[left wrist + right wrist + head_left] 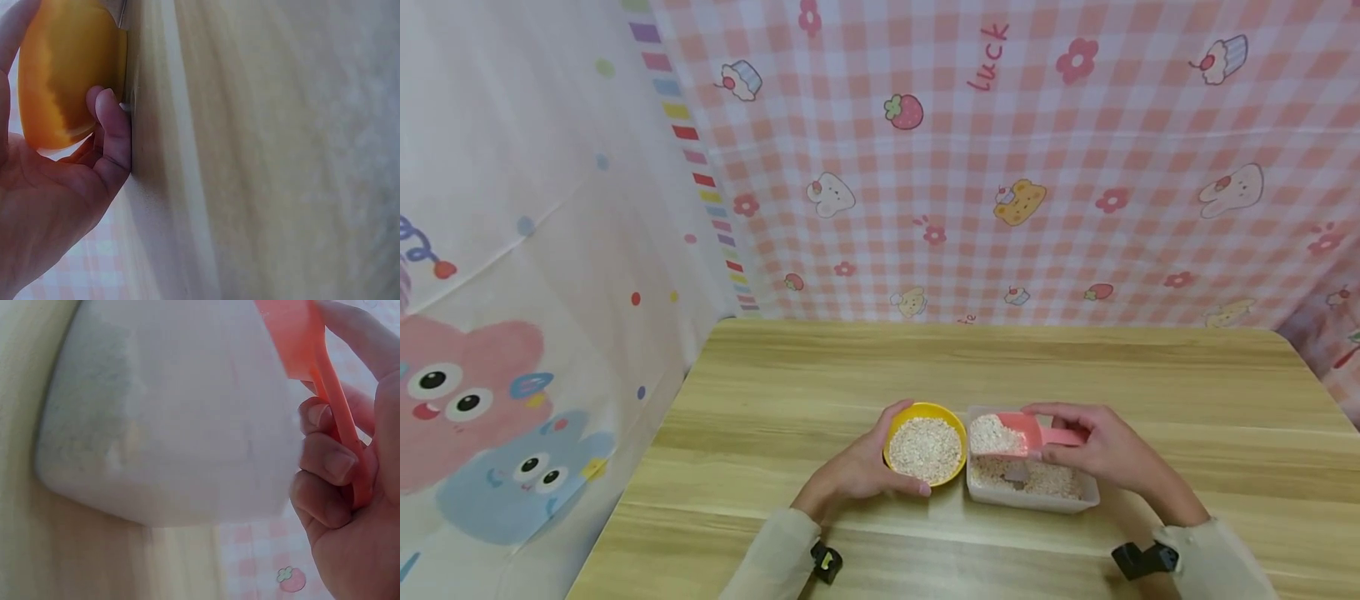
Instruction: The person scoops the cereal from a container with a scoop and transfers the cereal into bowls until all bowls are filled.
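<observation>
My left hand (867, 460) grips a yellow bowl (927, 409) by its left side, with the thumb along the near edge. Pale flakes that look like oats (925, 451) fill the bowl almost to its rim. In the left wrist view the fingers curl about the lower side of the bowl (69, 75), whose base stands on the table. My right hand (1101, 446) holds a pink scoop (1034, 431) by its handle, fingers wrapped round it. The scoop carries a heap of the same flakes above a translucent plastic box (1030, 498), which holds more flakes.
The wooden table (820, 362) bears the bowl and box side by side, close together. Behind it hangs a pink checked cloth (865, 242); a white printed cloth (625, 358) hangs at the left. A black strap camera (1144, 560) sits on the right wrist.
</observation>
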Demonstrator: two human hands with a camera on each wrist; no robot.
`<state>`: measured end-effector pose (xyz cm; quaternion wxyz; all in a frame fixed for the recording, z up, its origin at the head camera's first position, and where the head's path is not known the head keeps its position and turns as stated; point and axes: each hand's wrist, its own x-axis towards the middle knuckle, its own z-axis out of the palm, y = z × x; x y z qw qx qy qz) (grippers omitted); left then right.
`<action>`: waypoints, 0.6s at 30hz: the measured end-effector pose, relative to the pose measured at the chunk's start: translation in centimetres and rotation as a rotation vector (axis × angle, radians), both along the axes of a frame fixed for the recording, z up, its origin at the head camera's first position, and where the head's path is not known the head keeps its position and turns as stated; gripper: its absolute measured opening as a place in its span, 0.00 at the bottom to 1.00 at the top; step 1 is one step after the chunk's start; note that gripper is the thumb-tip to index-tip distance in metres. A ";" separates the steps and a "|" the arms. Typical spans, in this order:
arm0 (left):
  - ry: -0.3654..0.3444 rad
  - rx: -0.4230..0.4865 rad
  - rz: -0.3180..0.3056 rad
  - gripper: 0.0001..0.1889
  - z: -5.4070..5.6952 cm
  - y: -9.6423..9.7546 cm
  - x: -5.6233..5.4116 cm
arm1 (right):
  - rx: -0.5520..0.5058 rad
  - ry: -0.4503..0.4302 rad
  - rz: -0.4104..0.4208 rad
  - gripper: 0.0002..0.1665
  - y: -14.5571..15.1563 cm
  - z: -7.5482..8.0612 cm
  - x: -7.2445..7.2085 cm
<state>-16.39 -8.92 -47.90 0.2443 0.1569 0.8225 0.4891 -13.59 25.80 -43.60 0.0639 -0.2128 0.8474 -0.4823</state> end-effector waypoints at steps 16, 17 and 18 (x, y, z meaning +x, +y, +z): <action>-0.004 0.001 -0.007 0.61 0.0 0.0 -0.1 | 0.125 0.036 0.037 0.28 -3.1 3.6 -1.8; -0.006 0.003 -0.005 0.61 0.0 0.0 -0.1 | 0.131 0.045 0.042 0.28 -3.3 3.7 -1.9; -0.009 0.004 -0.005 0.61 0.0 0.0 0.0 | 0.130 0.050 0.050 0.28 -3.5 3.9 -1.9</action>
